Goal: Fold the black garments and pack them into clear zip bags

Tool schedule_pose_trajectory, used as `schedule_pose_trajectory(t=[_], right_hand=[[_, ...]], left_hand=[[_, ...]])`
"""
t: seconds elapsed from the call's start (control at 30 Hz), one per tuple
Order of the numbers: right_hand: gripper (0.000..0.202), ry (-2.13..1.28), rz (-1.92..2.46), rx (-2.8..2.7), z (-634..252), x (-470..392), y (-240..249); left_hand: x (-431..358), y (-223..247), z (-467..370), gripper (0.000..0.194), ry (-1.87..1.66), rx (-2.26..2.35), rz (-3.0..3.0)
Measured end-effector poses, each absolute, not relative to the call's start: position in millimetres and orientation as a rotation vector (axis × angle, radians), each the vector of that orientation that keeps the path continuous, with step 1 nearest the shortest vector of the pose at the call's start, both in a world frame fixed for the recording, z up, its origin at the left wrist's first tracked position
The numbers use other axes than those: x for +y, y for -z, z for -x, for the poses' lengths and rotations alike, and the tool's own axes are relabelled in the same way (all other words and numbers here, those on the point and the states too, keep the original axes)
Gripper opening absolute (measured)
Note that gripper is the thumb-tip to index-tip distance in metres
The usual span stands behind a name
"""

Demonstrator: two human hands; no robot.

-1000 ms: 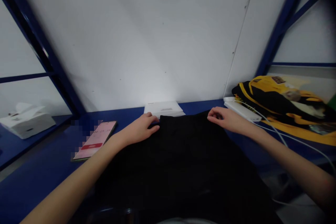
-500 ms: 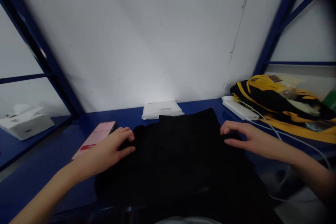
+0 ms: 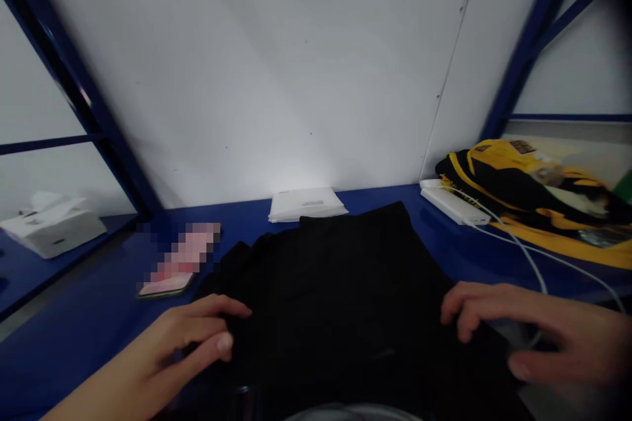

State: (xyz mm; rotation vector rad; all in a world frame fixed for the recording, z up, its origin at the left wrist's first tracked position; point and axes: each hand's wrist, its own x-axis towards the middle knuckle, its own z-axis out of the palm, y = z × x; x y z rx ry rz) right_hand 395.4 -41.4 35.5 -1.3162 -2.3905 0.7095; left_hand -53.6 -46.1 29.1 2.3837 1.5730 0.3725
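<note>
A black cloth, perhaps a folded garment (image 3: 340, 283), lies spread over the blue table in front of me. Its dark folds hide most detail. My left hand (image 3: 192, 342) rests at its left side, fingers apart and the index fingertip on or just over the fabric. Across from it, my right hand (image 3: 543, 325) is at the cloth's right edge, with thumb and fingers spread and nothing held. Whether those right fingertips touch the fabric, I cannot tell.
A phone (image 3: 180, 260) lies left of the cloth, a stack of white packets (image 3: 307, 204) behind it. At right are a white power bank (image 3: 454, 204) with cables and a black-yellow bag (image 3: 538, 191). A tissue box (image 3: 54, 230) stands far left. A white wall (image 3: 276, 66) backs the table (image 3: 79, 335).
Both hands have come nearer to me along the cloth's sides, the right one also shifting outward. The fingers are more spread now. The cloth's far edge stays about where it was.
</note>
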Motion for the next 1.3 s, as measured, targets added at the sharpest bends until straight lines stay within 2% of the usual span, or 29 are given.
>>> schedule_pose_trajectory(t=[0.1,0.2,0.33,0.5,0.73,0.93,1.1,1.3], right_hand=[[0.026,-0.810,1.332,-2.468,-387.7,-30.4,-41.1],[0.031,-0.723,1.358,-2.418,-372.3,-16.9,-45.6],[0.055,-0.678,1.300,-2.454,-355.4,-6.4,-36.5],[0.074,-0.774,1.331,-2.567,-356.3,-2.6,-10.9],[0.075,-0.821,1.340,-2.609,-361.8,1.3,-11.9],[0.057,-0.736,1.362,-2.500,-353.5,9.7,-26.8],[0.061,-0.452,1.347,-2.434,-339.4,20.0,-33.5],[0.066,-0.408,1.248,-2.529,-315.6,29.1,-32.0]], left_hand=[[-31.7,-35.2,33.5,0.031,-0.421,1.605,-2.408],[-15.8,-40.0,16.8,0.041,-0.449,1.596,-2.537],[-2.1,-29.2,9.6,0.062,-0.326,1.714,-2.637],[-1.0,-10.6,10.7,0.071,-0.297,1.920,-2.537],[-0.4,-2.2,18.1,0.073,-0.300,2.019,-2.557],[1.4,-8.9,12.8,0.075,-0.329,2.086,-2.680],[1.6,-27.2,4.6,0.070,-0.378,2.018,-2.733],[5.1,-55.2,-26.6,0.066,-0.144,1.598,-2.743]])
